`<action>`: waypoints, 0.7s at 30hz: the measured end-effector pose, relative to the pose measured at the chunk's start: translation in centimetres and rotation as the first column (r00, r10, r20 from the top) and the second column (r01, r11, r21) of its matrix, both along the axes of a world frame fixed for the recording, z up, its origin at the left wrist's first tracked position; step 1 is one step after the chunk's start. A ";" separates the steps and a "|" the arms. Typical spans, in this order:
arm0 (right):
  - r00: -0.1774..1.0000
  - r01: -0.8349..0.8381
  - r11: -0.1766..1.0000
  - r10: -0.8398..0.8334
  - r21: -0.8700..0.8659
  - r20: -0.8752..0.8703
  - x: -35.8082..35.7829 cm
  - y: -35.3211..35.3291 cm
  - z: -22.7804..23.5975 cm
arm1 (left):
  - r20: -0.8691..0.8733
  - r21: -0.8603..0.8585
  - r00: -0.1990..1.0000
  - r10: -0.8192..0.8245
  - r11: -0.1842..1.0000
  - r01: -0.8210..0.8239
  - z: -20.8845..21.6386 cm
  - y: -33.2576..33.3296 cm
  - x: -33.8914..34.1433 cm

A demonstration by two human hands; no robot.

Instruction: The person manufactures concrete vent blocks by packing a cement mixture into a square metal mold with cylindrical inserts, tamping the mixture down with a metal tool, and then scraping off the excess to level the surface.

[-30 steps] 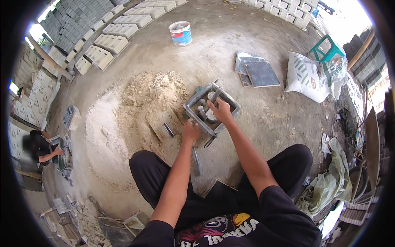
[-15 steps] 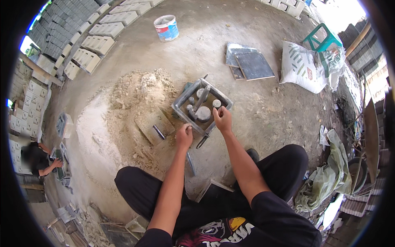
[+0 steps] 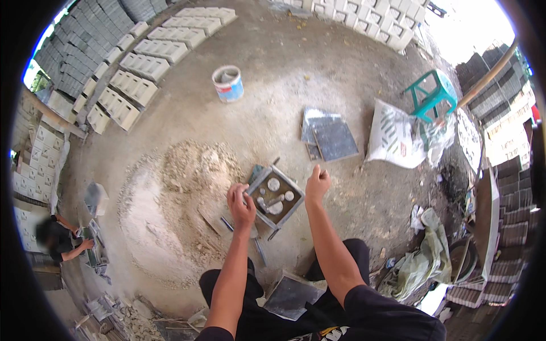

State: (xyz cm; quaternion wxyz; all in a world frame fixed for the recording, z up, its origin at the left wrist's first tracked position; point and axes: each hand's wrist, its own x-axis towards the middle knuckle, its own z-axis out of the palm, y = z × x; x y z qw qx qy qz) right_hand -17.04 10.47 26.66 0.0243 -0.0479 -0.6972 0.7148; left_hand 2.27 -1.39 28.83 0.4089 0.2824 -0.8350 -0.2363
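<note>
A square metal mould (image 3: pixel 292 215) stands on the ground in front of me, with several round grey pieces (image 3: pixel 273 184) and a short bar inside. My left hand (image 3: pixel 241 207) hovers over its left edge, fingers loosely curled and apart, with nothing visible in them. To the right of the mould, my right hand (image 3: pixel 317 184) is raised in a fist; no object shows in it. A flat tool with a dark handle (image 3: pixel 227 223) lies left of the mould, near my left wrist. A thin metal rod (image 3: pixel 260 251) lies below the mould.
A heap of pale powder and sand (image 3: pixel 187 187) spreads on the left. Ahead are a bucket (image 3: pixel 228 84), dark flat boards (image 3: pixel 335 139), a white sack (image 3: pixel 392 133) and a green stool (image 3: pixel 435 94). A dark board (image 3: pixel 293 298) lies between my legs. Another person (image 3: pixel 60 238) works far left.
Both hands have lifted off the mould and moved apart, the left to the left and the right to the right. The view has shifted, with more ground showing ahead.
</note>
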 end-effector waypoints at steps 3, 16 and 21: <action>0.966 -0.256 0.957 0.260 0.139 -0.006 2.1 -0.2 9.8 | -0.072 0.160 0.995 0.064 0.986 -0.052 10.5 0.7 1.2; 0.671 -0.740 0.667 0.741 0.084 0.031 5.9 3.4 44.2 | 0.164 0.143 0.966 0.201 0.964 -0.225 41.7 4.9 12.3; 0.438 -0.895 0.438 0.899 0.086 -0.026 4.6 2.2 49.9 | 0.115 0.030 0.901 0.418 0.905 -0.424 49.2 9.4 11.5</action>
